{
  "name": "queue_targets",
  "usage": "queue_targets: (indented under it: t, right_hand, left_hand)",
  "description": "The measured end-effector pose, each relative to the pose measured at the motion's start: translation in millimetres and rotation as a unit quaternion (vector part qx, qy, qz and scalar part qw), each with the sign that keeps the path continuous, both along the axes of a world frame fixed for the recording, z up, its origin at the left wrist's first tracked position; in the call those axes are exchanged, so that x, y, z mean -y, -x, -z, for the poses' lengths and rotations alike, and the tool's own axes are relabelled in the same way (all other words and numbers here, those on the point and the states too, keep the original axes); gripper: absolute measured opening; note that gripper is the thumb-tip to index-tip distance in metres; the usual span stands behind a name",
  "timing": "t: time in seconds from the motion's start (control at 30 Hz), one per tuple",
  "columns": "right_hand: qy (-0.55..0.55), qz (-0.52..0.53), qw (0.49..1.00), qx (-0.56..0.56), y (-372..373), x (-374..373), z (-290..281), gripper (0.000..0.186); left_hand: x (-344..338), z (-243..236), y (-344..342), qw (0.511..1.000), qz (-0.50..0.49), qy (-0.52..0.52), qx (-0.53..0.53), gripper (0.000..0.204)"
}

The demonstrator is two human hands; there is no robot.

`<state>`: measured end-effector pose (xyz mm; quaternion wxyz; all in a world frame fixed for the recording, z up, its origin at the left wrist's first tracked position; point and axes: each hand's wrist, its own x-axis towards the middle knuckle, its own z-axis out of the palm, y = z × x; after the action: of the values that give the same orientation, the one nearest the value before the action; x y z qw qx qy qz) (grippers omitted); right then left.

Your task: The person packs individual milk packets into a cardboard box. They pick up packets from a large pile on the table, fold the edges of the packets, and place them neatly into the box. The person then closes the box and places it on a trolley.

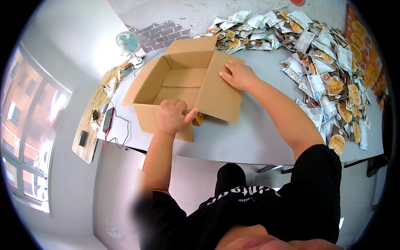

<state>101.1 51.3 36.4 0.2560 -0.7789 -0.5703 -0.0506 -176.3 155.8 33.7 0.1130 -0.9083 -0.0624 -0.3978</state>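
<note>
An open brown cardboard box (175,78) sits on the grey table in front of me, its flaps folded outward and nothing visible inside. My left hand (173,116) grips the box's near edge, with the fingers curled over it and the thumb pointing right. My right hand (239,76) lies on the right-hand flap, fingers and thumb stretched out against the board. That flap slopes down toward the tabletop. Below my left thumb a small orange-brown piece (198,119) shows in part under the flap; its kind is hidden.
Many snack packets (329,83) are heaped along the table's (266,137) far and right sides. To the left, a wooden side table (88,135) bears a phone (108,120), cables and small items. A white desk fan (129,43) stands behind it, near the wall.
</note>
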Motion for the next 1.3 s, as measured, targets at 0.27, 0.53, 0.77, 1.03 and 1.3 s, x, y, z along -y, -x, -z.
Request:
queue_targets:
  t: [0.27,0.53,0.77,1.03,1.3]
  right_hand:
    - [0.038,-0.083,0.990,-0.111,-1,73,2,0.048]
    - [0.067,-0.097,0.986,-0.114,20,147,0,0.053]
    - [0.051,-0.126,0.980,-0.147,42,160,-16,0.053]
    - [0.064,-0.126,0.973,-0.183,52,178,7,0.055]
    - [0.107,-0.123,0.966,-0.199,69,207,6,0.050]
  left_hand:
    - [-2,-5,11,1.000,0.018,0.024,0.002,0.049]
    - [17,-36,18,0.997,-0.019,0.048,-0.049,0.047]
    - [25,-96,-15,0.978,-0.112,0.138,-0.107,0.054]
    - [6,-35,-8,0.979,-0.051,0.137,-0.144,0.053]
    - [9,-17,-8,0.988,-0.036,0.091,-0.116,0.050]
